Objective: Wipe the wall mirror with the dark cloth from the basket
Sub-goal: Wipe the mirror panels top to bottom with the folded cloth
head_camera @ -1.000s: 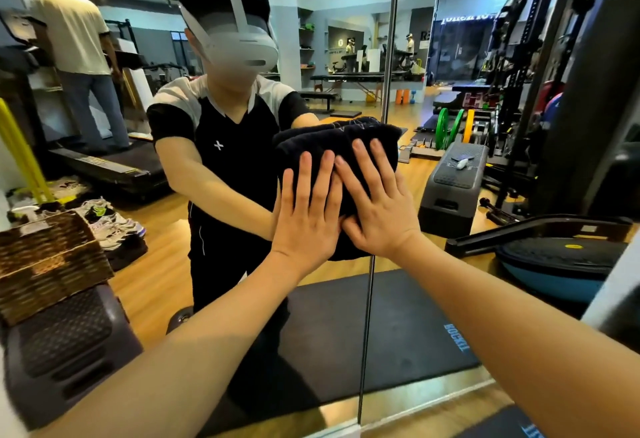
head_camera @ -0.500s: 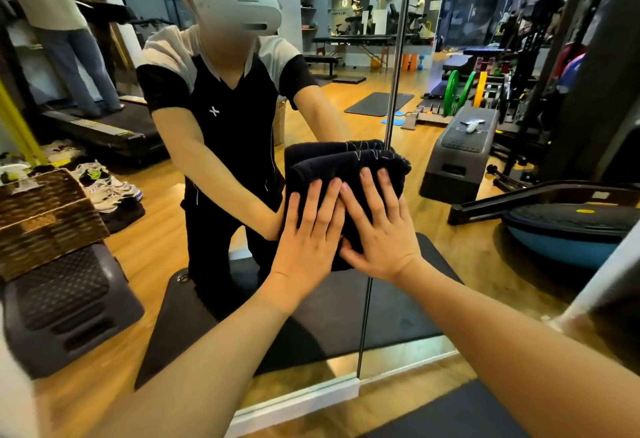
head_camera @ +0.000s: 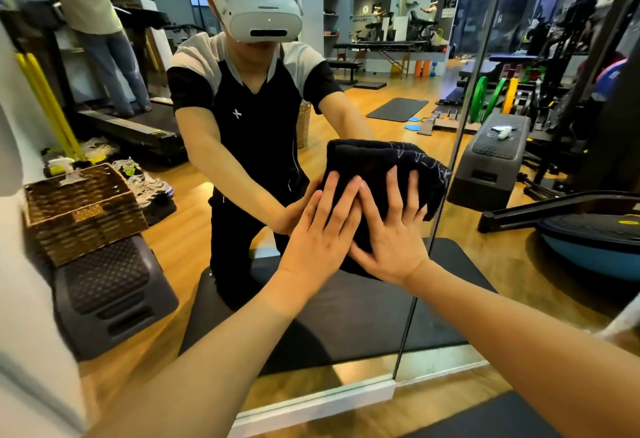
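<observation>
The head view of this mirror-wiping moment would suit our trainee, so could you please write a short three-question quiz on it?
1. True or false: the left hand and the right hand both press flat on the dark cloth.
2. What does the cloth rest against? A) the floor B) the wall mirror C) the wicker basket
3. Fill in: the vertical seam between mirror panels runs just to the ______ of the hands.

Key: 1 true; 2 B; 3 right
</observation>
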### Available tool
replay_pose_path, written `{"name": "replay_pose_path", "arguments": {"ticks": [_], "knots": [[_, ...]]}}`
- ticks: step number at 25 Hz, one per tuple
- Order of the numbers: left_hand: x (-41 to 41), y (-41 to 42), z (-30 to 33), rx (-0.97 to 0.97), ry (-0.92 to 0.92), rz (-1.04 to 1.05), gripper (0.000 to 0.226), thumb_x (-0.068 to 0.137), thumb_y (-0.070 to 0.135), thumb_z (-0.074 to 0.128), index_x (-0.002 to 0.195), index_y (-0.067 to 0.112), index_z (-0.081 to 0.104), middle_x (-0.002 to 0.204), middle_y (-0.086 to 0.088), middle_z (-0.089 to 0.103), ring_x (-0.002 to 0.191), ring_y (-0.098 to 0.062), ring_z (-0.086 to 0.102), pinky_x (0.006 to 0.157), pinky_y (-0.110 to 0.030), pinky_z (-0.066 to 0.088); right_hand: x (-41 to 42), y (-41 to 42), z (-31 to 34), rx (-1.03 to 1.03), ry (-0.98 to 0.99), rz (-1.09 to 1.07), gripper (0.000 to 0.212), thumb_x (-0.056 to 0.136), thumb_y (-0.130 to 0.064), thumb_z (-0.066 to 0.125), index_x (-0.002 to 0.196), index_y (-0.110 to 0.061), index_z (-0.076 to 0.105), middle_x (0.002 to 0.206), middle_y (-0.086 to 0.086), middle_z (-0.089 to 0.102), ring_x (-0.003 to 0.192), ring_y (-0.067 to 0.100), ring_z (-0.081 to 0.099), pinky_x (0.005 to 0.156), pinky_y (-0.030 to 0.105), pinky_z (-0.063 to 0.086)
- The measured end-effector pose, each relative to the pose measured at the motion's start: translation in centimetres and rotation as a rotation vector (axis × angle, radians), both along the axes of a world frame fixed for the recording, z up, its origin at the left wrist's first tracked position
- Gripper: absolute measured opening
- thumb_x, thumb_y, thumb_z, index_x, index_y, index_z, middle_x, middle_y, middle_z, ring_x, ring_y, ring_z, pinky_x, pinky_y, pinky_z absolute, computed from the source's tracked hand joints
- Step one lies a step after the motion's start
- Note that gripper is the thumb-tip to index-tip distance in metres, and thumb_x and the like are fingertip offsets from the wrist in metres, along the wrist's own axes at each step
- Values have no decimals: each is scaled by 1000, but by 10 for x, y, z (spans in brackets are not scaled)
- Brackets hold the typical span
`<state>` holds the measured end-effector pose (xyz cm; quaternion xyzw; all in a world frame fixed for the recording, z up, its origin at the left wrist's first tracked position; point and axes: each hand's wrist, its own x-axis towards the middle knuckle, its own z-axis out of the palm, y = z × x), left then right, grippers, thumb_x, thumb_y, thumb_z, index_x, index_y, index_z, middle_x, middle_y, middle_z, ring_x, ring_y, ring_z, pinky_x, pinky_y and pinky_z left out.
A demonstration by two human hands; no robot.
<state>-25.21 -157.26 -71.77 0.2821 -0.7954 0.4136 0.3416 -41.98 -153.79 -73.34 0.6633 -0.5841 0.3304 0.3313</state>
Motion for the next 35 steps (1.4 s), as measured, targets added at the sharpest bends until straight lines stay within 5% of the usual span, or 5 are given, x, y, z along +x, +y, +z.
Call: {"name": "replay_pose_path", "arguments": {"ticks": [9,16,23,29,35], "knots": [[-25,13,22,101,184,-116,34,103,14,46,131,-1,57,163,-26,21,147,-52,25,123,-57,22,-46,12,21,-100,210,-35,82,90,-72,53,159,-36,30,167,10,20,154,43,19,113,58,32],[-13,9,25,90,129,-109,24,102,15,51,114,-3,63,161,-28,23,147,-54,23,121,-60,26,-27,-4,12,-107,145,70,91,87,-67,62,161,-31,24,166,15,16,152,49,11,114,71,24],[56,0,21,99,103,-53,29,100,19,53,120,-1,57,163,-29,18,149,-53,17,120,-58,29,37,-24,10,-185,175,107,91,86,-68,61,161,-31,26,166,14,17,157,43,4,115,66,21],[145,-6,19,136,77,-38,37,91,24,65,118,1,52,162,-26,22,148,-51,18,118,-57,32,123,-41,4,-215,236,87,90,90,-73,43,164,-31,13,172,11,-6,157,39,-10,113,61,18],[264,-14,17,129,47,66,43,95,26,62,122,-3,48,162,-33,15,146,-57,23,118,-63,30,245,-56,-2,-222,239,91,89,91,-74,44,163,-29,18,166,15,6,157,40,-12,114,60,14]]}}
